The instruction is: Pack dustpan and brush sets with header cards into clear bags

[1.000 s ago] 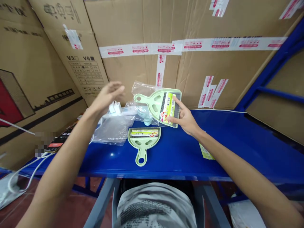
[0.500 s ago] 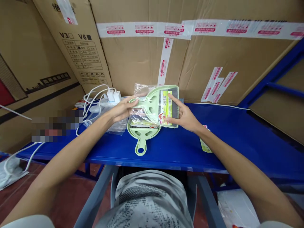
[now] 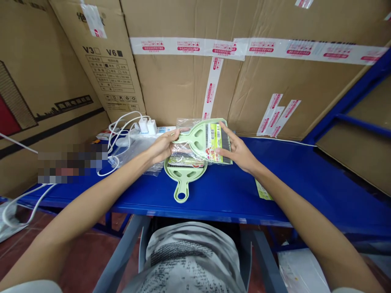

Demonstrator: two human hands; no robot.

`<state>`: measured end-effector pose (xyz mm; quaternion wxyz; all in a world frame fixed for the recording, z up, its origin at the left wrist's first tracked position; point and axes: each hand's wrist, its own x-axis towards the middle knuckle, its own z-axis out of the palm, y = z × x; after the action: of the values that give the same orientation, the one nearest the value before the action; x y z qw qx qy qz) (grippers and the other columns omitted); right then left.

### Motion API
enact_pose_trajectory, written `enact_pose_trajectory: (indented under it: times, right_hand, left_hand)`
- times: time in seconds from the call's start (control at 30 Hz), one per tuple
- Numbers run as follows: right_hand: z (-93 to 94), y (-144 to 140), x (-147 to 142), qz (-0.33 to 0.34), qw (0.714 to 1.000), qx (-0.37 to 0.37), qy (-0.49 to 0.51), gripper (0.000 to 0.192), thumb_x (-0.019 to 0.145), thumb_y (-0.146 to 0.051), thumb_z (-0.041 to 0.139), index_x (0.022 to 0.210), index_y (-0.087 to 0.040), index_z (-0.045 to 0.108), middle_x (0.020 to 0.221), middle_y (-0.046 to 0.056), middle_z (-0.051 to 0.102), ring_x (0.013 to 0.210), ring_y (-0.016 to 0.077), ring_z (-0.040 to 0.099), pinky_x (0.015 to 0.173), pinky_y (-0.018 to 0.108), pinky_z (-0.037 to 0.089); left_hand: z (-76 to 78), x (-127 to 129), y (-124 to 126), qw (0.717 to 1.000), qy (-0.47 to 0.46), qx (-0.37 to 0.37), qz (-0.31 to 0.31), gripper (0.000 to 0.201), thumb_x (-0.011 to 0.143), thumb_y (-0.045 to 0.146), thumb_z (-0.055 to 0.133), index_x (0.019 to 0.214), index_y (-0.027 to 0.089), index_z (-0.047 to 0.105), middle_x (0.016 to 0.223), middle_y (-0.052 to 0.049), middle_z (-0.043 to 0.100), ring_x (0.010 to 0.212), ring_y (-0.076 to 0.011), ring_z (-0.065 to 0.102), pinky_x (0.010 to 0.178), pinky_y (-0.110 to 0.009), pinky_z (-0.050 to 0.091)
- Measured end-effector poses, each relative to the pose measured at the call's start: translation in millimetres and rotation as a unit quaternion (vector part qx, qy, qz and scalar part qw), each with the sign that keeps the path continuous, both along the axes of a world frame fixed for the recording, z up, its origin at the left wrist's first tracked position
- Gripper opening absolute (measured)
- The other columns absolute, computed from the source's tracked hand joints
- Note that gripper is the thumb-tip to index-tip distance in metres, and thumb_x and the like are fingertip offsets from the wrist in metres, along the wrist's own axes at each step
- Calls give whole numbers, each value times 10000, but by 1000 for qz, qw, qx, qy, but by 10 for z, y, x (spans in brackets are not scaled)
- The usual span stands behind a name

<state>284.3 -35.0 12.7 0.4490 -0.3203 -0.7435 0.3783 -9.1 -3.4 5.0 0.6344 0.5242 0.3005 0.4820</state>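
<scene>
A light green dustpan and brush set (image 3: 199, 139) in a clear plastic bag is held up over the table, with dark bristles and a yellow-green label (image 3: 216, 141). My left hand (image 3: 164, 145) is closed around its handle end, through the bag. Against the wide bristle end, my right hand (image 3: 237, 149) grips with the thumb on the label and the fingers along the outer edge. Below lies a second green dustpan and brush set (image 3: 183, 176) on the blue table, its ringed handle pointing toward me and its far part hidden behind the held set.
White chargers and cables (image 3: 147, 125) lie at the back left beside a clear plastic bag (image 3: 134, 152). A yellow-green card (image 3: 263, 191) is partly under my right forearm. Taped cardboard (image 3: 171, 85) walls the back of the blue table (image 3: 305, 179). A blue metal frame (image 3: 339, 97) stands at right.
The held set has tilted, its bristle end swinging slightly down, with both hands still on it. The whole view has shifted a little. The set on the table stays in place.
</scene>
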Motion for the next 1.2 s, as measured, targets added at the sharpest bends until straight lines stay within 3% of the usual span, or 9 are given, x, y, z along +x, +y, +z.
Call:
enact_pose_trajectory:
  times: [0.1, 0.17, 0.27, 0.37, 0.57, 0.73, 0.83, 1.03, 1.2]
  right_hand:
    - [7, 45, 21, -122, 990, -10, 66, 998, 833, -465, 830, 1682, -402, 309, 1587, 45, 542, 1476, 337, 462, 1254, 543, 383]
    - [28, 63, 14, -167, 977, -66, 117, 917, 865, -491, 779, 1662, -406, 332, 1461, 52, 642, 1403, 324, 535, 1210, 547, 427]
    - [65, 54, -49, -81, 959, -212, 170, 702, 924, -558, 659, 1571, -346, 487, 1267, 72, 751, 1234, 344, 663, 1073, 571, 534]
    - [78, 44, -115, -21, 940, -277, 198, 539, 953, -575, 590, 1396, -275, 650, 1126, 92, 796, 1094, 345, 730, 973, 557, 590]
    - [74, 124, 3, -98, 930, -266, 234, 358, 942, -372, 653, 1273, -237, 669, 937, 60, 802, 837, 267, 764, 773, 443, 646]
    - [165, 139, 164, -113, 940, -256, 194, 347, 939, -179, 627, 1281, -239, 622, 776, 8, 739, 610, 173, 689, 522, 284, 570]
    - [205, 130, 178, -113, 941, -254, 195, 332, 952, -188, 615, 1280, -240, 621, 797, 18, 743, 625, 172, 696, 519, 278, 570]
    - [155, 83, 97, -104, 941, -270, 175, 323, 954, -450, 714, 1200, -254, 643, 944, 76, 792, 753, 225, 747, 617, 341, 623]
    - [88, 85, 26, -166, 939, -268, 136, 436, 796, -160, 856, 1157, -232, 622, 919, 43, 786, 746, 196, 744, 655, 317, 635]
  left_hand:
    - [29, 10, -28, 1000, -24, -12, 13, 344, 1088, 240, 523, 1365, 126, 691, 1223, -143, 772, 883, -215, 784, 866, -414, 691]
    - [39, 35, -56, 999, -33, -24, 18, 339, 1080, 222, 536, 1361, 114, 693, 1183, -148, 783, 884, -224, 790, 866, -425, 693]
    - [17, 95, -87, 998, -57, -36, 4, 341, 1075, 216, 554, 1369, 104, 686, 1157, -161, 791, 979, -260, 799, 922, -439, 682]
    - [-31, 144, -85, 997, -55, -49, -8, 340, 1078, 239, 565, 1366, 96, 675, 1166, -178, 791, 1009, -282, 804, 946, -467, 674]
    - [-68, 73, 2, 997, 17, -66, -32, 372, 1086, 370, 547, 1249, 80, 714, 1129, -226, 796, 943, -320, 820, 886, -519, 681]
    - [9, -34, 43, 998, 17, -55, -30, 375, 1062, 421, 587, 1220, 109, 723, 1183, -224, 787, 870, -334, 825, 845, -514, 690]
    - [59, -50, 27, 998, 5, -54, -38, 350, 1073, 398, 567, 1242, 128, 711, 1210, -210, 781, 851, -334, 826, 795, -481, 704]
    - [94, -2, -43, 999, -5, -47, -15, 336, 1084, 371, 556, 1233, 103, 693, 1131, -208, 790, 781, -308, 826, 732, -419, 713]
    - [69, 74, -91, 999, -11, -37, -14, 289, 1088, 341, 549, 1182, 111, 696, 1078, -171, 795, 768, -299, 825, 725, -428, 715]
